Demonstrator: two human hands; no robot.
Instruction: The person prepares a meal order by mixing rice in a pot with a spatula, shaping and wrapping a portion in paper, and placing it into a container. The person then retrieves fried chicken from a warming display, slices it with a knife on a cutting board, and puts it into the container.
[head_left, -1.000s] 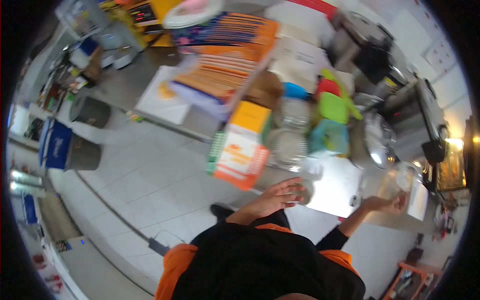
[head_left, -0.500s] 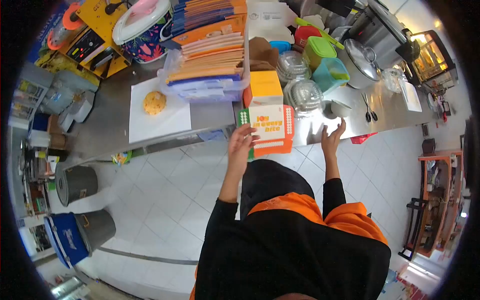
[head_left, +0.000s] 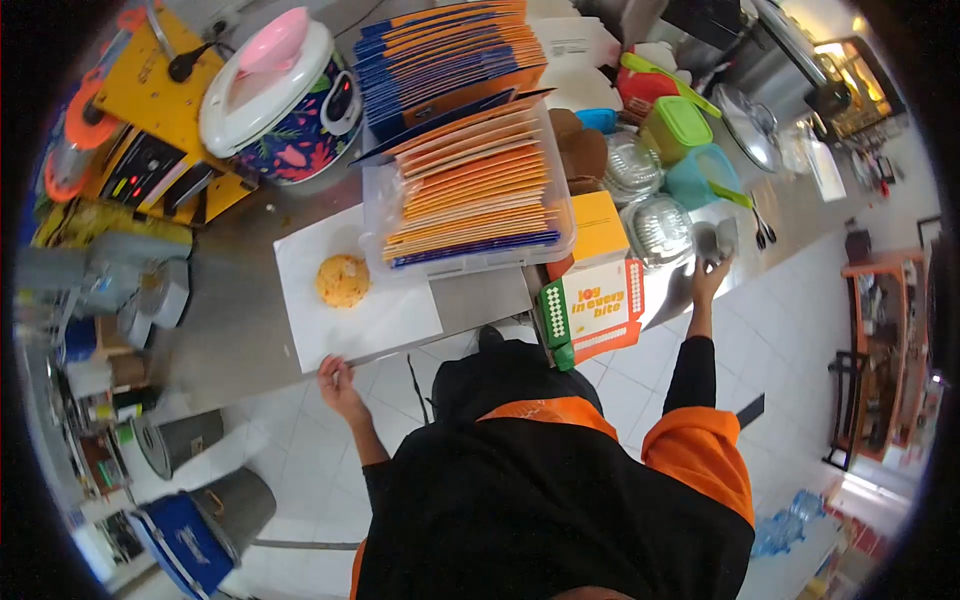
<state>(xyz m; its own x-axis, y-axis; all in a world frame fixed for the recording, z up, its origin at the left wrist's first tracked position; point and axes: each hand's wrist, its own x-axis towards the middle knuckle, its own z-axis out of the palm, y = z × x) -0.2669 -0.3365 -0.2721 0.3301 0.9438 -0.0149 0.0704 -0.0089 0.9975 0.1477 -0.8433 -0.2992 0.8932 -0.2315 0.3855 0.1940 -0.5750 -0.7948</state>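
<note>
My left hand [head_left: 341, 388] is at the front edge of a white paper sheet [head_left: 400, 315], fingers loosely apart and holding nothing. A round orange-yellow food piece [head_left: 343, 281] lies on that sheet. At the counter's right front, my right hand [head_left: 709, 277] has its fingers curled at the near side of a small cup [head_left: 724, 238], beside a grey cup-like shape [head_left: 705, 240]. Between my hands, an opened printed box [head_left: 597, 305] overhangs the front edge. Clear domed containers [head_left: 660, 230] stand left of the cup.
A plastic bin [head_left: 470, 265] of orange and blue envelopes stands behind the sheet. Left of it are a floral pot [head_left: 295, 115] and a yellow machine [head_left: 155, 130]. Scissors [head_left: 764, 225], a teal container [head_left: 695, 178] and a green-lidded one [head_left: 677, 128] are on the right.
The view has shifted left. My left hand has moved from the printed box to the paper sheet's front edge. My right hand has reached the cup, its fingers now curled.
</note>
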